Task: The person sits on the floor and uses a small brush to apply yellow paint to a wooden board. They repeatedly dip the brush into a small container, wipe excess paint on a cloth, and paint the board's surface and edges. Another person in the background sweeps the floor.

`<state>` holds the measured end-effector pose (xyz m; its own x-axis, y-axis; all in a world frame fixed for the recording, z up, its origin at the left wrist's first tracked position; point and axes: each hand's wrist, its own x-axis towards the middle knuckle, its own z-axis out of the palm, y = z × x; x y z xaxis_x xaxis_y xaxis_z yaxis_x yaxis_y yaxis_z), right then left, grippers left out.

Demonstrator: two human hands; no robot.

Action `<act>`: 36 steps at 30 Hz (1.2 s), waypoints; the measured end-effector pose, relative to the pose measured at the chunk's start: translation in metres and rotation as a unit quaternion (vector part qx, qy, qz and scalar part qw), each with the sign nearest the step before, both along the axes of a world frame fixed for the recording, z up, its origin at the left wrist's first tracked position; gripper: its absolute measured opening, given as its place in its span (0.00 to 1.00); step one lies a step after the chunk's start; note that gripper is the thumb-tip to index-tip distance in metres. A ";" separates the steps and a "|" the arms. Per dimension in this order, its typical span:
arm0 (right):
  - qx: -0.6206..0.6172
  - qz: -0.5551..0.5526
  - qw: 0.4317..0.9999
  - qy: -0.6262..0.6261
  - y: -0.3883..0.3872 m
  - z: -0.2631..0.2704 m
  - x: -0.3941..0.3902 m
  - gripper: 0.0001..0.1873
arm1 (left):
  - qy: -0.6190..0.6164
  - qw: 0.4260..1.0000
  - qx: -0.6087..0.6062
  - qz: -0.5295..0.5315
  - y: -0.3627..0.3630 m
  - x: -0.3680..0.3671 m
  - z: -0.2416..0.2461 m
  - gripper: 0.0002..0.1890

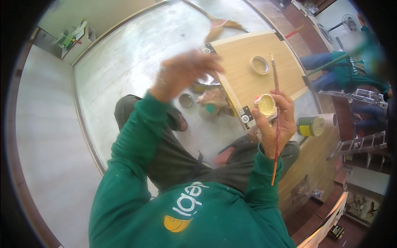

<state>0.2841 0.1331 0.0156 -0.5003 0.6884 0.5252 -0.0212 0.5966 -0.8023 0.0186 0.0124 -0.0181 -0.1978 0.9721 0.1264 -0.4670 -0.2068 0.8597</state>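
Note:
My right hand [280, 124] holds a small cup of pale yellow paint [266, 104] between thumb and fingers, with a thin long-handled paintbrush [276, 124] held upright along the palm, bristles pointing away from me. My left hand [189, 69] is raised and blurred, its fingers spread near the corner of a wood-grain panel, and nothing shows in it. On the panel [235, 62], which has metal hardware at its corners, rests a roll of masking tape [260, 65] beyond the cup. Between my feet and the panel stand a plastic container with a green cap [210, 108] and an open tin [186, 100].
A soft broom [218, 23] lies beyond the panel. To the right are a tin with a yellow-green label [310, 126], aluminium ladders [359, 144] and a co-worker [347, 69] holding a green pole. A wall [46, 124] runs along the left.

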 end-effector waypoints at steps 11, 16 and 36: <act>-0.056 -0.005 0.998 0.030 0.016 -0.003 0.031 0.27 | 0.305 0.865 -0.293 0.270 0.005 -0.090 -0.099 0.19; -0.070 -0.003 0.997 0.038 0.017 0.012 0.038 0.27 | 0.425 0.706 -0.511 0.245 0.022 -0.133 -0.263 0.11; -0.042 -0.169 0.984 -0.034 0.043 0.017 0.117 0.26 | 0.308 0.635 -0.636 0.313 -0.019 -0.012 -0.442 0.18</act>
<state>0.4009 0.1760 0.0327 -0.2684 0.8607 0.4326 0.2227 0.4924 -0.8414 0.0066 -0.0068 -0.4603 -0.8895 0.1200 -0.4409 -0.1308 0.8577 0.4973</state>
